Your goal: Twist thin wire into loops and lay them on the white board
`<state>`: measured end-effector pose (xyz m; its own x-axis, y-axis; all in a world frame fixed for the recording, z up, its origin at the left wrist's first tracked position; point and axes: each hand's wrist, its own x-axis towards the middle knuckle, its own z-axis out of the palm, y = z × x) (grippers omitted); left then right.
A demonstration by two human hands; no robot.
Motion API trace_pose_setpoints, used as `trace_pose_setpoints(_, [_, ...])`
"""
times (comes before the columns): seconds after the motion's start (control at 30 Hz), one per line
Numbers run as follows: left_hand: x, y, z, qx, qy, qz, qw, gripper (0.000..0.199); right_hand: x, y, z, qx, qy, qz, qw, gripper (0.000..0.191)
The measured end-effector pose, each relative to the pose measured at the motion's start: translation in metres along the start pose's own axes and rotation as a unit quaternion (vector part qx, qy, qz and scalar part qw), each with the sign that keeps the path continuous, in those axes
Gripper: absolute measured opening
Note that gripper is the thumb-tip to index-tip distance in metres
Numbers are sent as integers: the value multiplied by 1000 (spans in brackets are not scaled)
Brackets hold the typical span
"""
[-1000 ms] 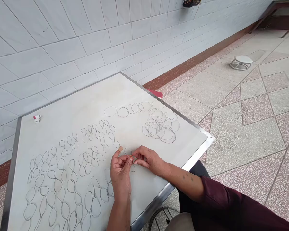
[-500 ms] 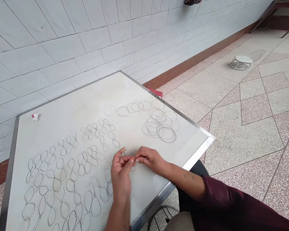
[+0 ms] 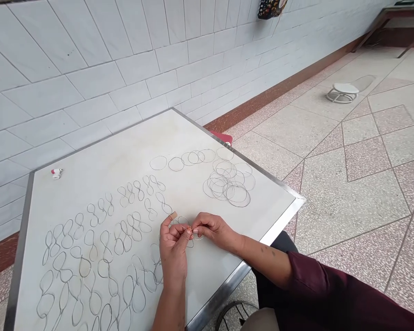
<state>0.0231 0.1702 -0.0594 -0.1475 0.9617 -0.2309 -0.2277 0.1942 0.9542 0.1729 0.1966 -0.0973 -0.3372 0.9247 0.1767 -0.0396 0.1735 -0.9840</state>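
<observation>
My left hand (image 3: 174, 248) and my right hand (image 3: 215, 230) meet over the near right part of the table. Between their pinched fingertips is a thin wire loop (image 3: 182, 217), whose crossing point is mostly covered by the fingers. The left index finger, with a tan wrap at its tip, sticks up while thumb and other fingers pinch. Left of my hands, many figure-eight wire loops (image 3: 134, 289) lie in rows on the white tabletop (image 3: 131, 142). Beyond my right hand lies a pile of round wire rings (image 3: 236, 195).
A row of single wire rings (image 3: 176, 163) lies toward the far side. Small white and red objects (image 3: 56, 174) sit at the far left corner. The table has a metal edge (image 3: 283, 216). A tiled wall (image 3: 131, 64) runs behind, and a low round stool (image 3: 343, 92) stands on the floor.
The view has shifted slightly, so the table and wall sit a little lower in the picture. Both hands stay together on the wire loop with hardly any movement.
</observation>
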Motion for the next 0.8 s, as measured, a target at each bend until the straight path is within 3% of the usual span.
trace_pose_setpoints(0.27, [2, 1, 3, 74, 38, 30, 996, 63, -2, 7, 3, -188, 49, -75, 978, 11])
trace_pose_setpoints(0.6, [6, -4, 1, 114, 42, 18, 992, 62, -5, 7, 4, -276, 70, -118, 951, 9])
trace_pose_setpoints(0.8, [5, -3, 1, 113, 26, 17, 993, 63, -4, 7, 4, -289, 81, -100, 949, 8])
